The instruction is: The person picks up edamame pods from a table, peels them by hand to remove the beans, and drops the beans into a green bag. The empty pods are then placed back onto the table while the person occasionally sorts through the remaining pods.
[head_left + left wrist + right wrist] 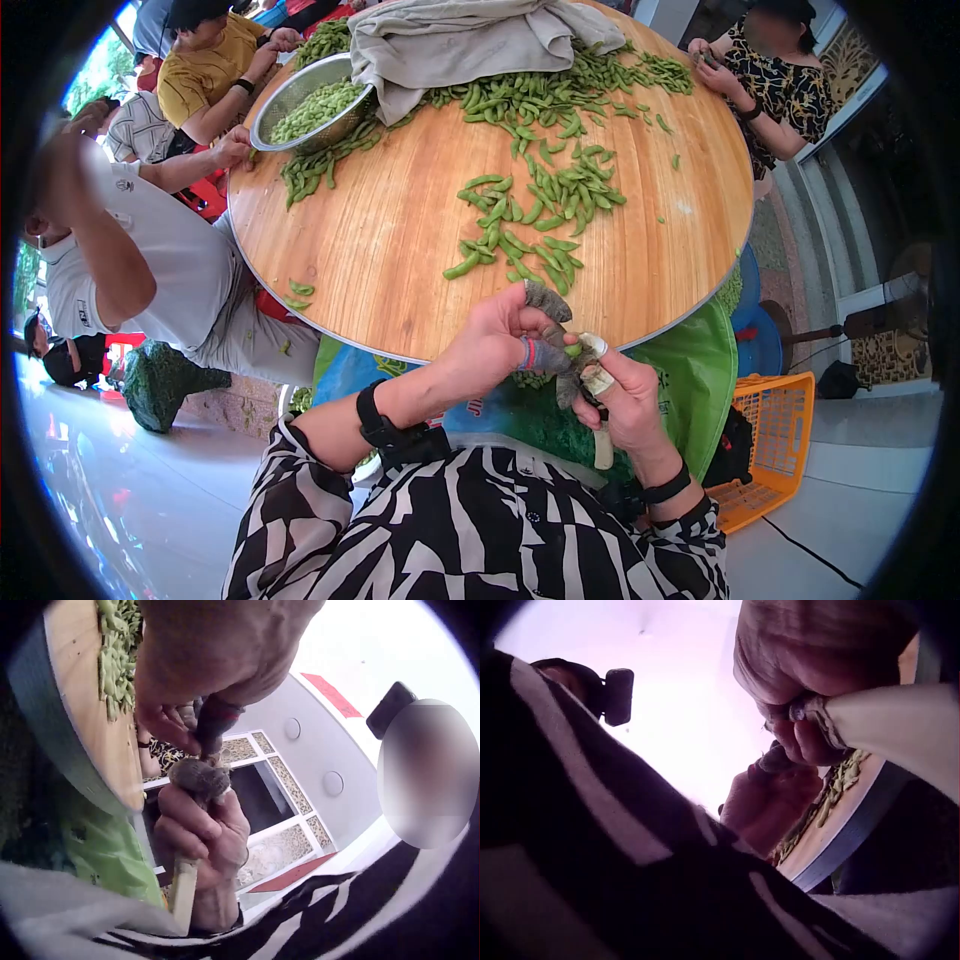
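Pinching an apparent green pod (573, 350): left hand (490, 345) and right hand (635, 405). Shelled beans (318, 108) noted in far-left colander (350, 121); whole pods (580, 190) outstanding, centre and far tabletop (380, 240).

A black-and-white shirt (490, 545) with a bold angular print has small round buttons (533, 517) down its front. Behind the left hand (480, 345) and right hand (632, 400) are black wristbands (372, 412). Grey finger covers (545, 300), one striped red and blue, sit on the left fingers; pale wraps (597, 379) on the right.
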The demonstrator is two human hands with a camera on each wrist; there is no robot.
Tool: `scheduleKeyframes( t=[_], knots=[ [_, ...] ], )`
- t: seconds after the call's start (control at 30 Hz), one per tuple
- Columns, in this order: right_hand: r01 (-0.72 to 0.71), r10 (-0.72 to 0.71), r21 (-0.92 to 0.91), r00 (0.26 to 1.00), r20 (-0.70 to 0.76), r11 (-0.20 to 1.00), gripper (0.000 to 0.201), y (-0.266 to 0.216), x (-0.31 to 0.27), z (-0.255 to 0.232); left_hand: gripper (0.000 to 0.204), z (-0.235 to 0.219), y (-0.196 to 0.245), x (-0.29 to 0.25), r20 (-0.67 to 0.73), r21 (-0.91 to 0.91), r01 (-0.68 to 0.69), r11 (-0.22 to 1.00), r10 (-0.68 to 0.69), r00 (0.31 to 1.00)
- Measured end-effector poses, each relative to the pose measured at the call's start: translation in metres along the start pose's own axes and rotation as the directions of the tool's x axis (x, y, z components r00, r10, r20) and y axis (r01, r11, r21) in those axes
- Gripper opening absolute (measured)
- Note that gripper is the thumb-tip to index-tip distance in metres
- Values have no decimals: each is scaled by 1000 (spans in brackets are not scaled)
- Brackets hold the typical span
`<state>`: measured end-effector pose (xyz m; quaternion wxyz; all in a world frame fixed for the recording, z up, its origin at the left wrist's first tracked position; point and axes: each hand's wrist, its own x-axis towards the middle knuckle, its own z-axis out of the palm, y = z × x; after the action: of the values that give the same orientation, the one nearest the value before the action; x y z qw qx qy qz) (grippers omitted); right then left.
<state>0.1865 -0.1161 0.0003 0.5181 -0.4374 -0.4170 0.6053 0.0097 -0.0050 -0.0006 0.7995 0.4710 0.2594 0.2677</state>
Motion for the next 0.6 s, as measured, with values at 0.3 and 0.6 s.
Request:
scheduleKeyframes(
  t=[0.3,0.6],
  knots=[
    [68,-62,-127,997,51,990,40,5,-9,-13,37,1,-7,7,209,-384,200,901,-126,970],
    [174,-227,-679,974,11,713,32,-5,-11,-1,33,17,10,-22,48,547,-81,834,65,997]
  ],
)
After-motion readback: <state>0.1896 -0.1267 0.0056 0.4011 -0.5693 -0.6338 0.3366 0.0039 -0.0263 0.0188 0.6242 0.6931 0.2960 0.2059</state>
